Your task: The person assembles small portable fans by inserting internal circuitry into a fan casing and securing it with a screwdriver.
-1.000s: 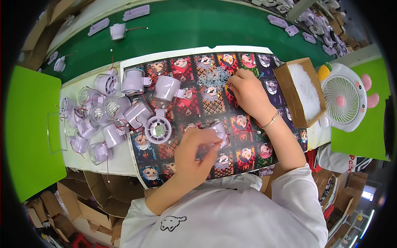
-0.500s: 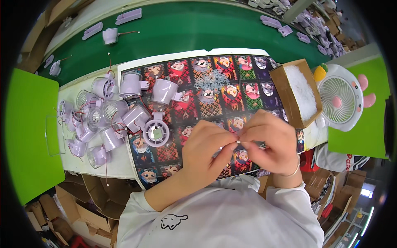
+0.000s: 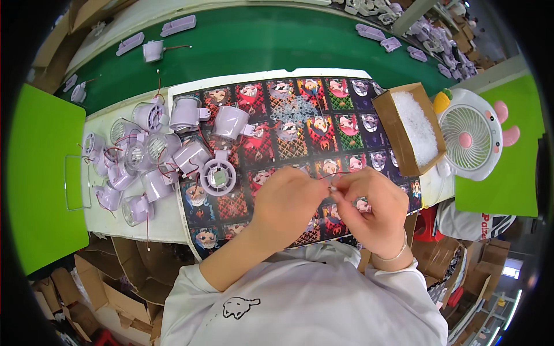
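Note:
My left hand (image 3: 290, 200) and my right hand (image 3: 374, 212) meet fingertip to fingertip above the patterned mat (image 3: 236, 185), both closed in a pinch. Between them sits a small whitish piece (image 3: 332, 189), like the plug on a wire. A thin dark red wire (image 3: 340, 173) arcs just above the fingertips. The fingers hide most of what is held. To the left lies a round lilac fan part (image 3: 218, 176) with a ring and a pale green centre. Beyond it stands a lilac cup-shaped housing (image 3: 229, 123) with a clear rim.
Several lilac housings with thin wires crowd the left of the table. Small clear pieces (image 3: 294, 109) lie heaped on the mat. At right stand a cardboard box (image 3: 398, 135) of clear bits and a white rabbit-eared fan (image 3: 470, 135). A green belt (image 3: 259, 40) runs behind.
My hands have turned a little and pressed closer together, the left one's fingers now more curled. A red wire now shows above the fingertips. The view has shifted slightly.

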